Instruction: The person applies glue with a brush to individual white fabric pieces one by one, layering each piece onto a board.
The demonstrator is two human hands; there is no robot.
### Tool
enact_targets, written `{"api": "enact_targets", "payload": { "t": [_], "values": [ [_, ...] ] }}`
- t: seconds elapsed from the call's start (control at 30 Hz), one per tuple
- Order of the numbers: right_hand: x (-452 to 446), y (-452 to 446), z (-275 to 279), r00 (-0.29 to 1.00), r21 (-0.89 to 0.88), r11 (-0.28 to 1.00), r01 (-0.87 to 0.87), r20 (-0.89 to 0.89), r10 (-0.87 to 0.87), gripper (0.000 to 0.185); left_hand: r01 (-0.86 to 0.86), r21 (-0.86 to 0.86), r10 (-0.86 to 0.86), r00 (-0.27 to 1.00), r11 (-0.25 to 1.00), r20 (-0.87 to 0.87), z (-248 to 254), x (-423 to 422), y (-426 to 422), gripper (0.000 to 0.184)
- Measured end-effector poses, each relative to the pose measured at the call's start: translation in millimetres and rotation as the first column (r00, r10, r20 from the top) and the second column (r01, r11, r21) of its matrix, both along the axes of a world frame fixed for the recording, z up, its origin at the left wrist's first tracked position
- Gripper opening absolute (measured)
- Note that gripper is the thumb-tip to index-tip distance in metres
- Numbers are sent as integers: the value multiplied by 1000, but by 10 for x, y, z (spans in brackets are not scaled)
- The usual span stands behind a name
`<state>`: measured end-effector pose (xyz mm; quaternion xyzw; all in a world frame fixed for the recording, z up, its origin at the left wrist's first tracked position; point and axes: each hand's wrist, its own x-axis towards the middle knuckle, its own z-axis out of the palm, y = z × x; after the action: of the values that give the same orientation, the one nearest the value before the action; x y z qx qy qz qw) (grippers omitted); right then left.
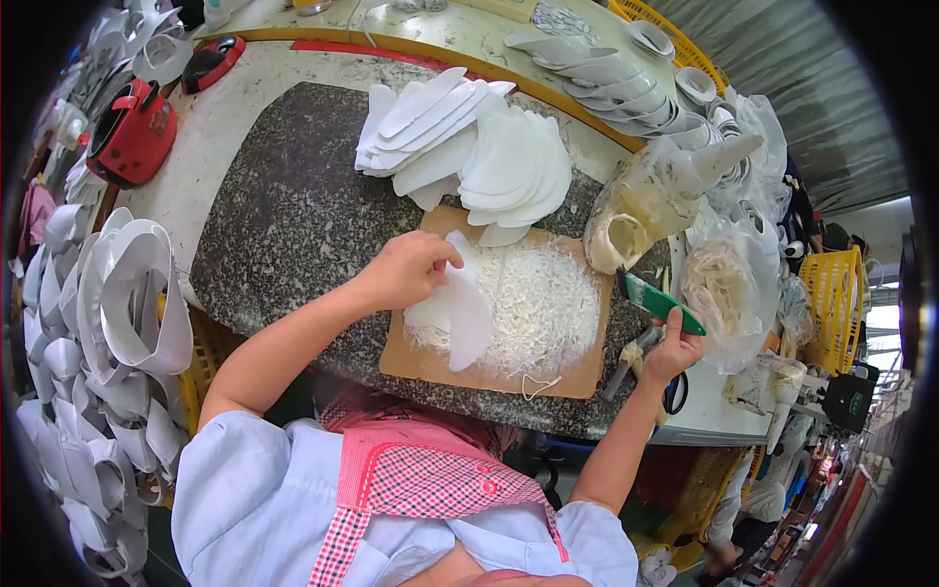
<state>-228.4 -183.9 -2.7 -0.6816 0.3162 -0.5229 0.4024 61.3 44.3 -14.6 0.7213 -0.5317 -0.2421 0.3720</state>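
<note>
My left hand point(413, 272) pinches the upper end of a curved white piece point(470, 325), thin and flat, over a brown board point(430, 364). The middle of the board is coated with a rough, whitish, glue-like layer point(548, 308). In my right hand point(674, 350), right of the board, is a green-handled brush point(668, 304), its dark end pointing up and left. That end is close to the mouth of a tipped, glue-crusted plastic bottle point(641, 196). Beyond the board lie fanned stacks of similar white pieces point(514, 166).
A dark speckled slab point(284, 196) lies under the board. Curled white parts point(147, 293) pile up at left, near a red container point(132, 132). More curved white parts point(616, 93) line the back. A plastic bag point(729, 293) and a yellow basket point(831, 303) stand at right.
</note>
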Motion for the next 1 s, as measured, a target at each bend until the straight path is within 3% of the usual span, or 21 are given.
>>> {"api": "enact_targets", "payload": {
  "t": [0.07, 0.17, 0.23, 0.27, 0.3, 0.37, 0.47, 0.57, 0.6, 0.7, 0.77, 0.83, 0.9, 1.0],
  "values": [
    [32, 109, 27, 999, 28, 1000, -13, 32, 12, 12, -83, -155, 65, 991, 984, -115, 187, 2, 72, 21],
    [190, 343, 79, 994, 83, 994, -70, 91, 63, 12, 7, -520, 173, 939, 854, 296, 424, -110, 189, 11],
    [366, 520, 78, 975, 104, 981, -165, 169, 146, 10, 234, -389, 50, 800, 891, 597, 178, -286, 254, 8],
    [460, 623, 42, 958, 154, 949, -276, 125, 258, 9, 285, -282, -54, 785, 916, 617, 72, -383, 322, 10],
    [537, 726, -9, 927, 212, 902, -376, 86, 366, 7, 335, -169, -163, 766, 927, 622, -10, -447, 379, 11],
    [738, 805, -97, 766, 245, 824, -511, -306, 566, 2, 337, -120, -213, 793, 934, 570, -107, -469, 441, 17],
    [1048, 725, -90, 891, 157, 911, -381, -199, 408, 5, 375, -159, -213, 773, 913, 597, -118, -445, 471, 21],
    [949, 828, -134, 748, 86, 814, -575, -349, 565, 4, 382, -274, -128, 756, 883, 642, -126, -356, 432, 20],
    [861, 940, -102, 658, 258, 732, -631, -322, 681, 3, 376, -319, -96, 764, 870, 638, -150, -358, 414, 19],
    [641, 1020, 129, 660, 385, 712, -588, -281, 697, 3, 303, -377, -96, 873, 876, 478, -154, -301, 388, 15],
    [499, 925, 87, 783, 328, 805, -494, -235, 576, 3, 165, -583, 135, 890, 795, 436, 85, -162, 182, 11],
    [570, 848, 168, 882, 242, 869, -432, -87, 463, 5, 29, -777, 272, 928, 629, 255, 447, -12, -85, 15],
    [733, 830, 142, 858, 101, 876, -472, -177, 483, 5, 74, -895, 422, 863, 440, 279, 735, 184, -371, 15],
    [1135, 929, 116, 811, -102, 830, -548, -308, 497, 9, 236, -456, 183, 688, 858, 702, 503, 554, -631, 19]
  ]
}}
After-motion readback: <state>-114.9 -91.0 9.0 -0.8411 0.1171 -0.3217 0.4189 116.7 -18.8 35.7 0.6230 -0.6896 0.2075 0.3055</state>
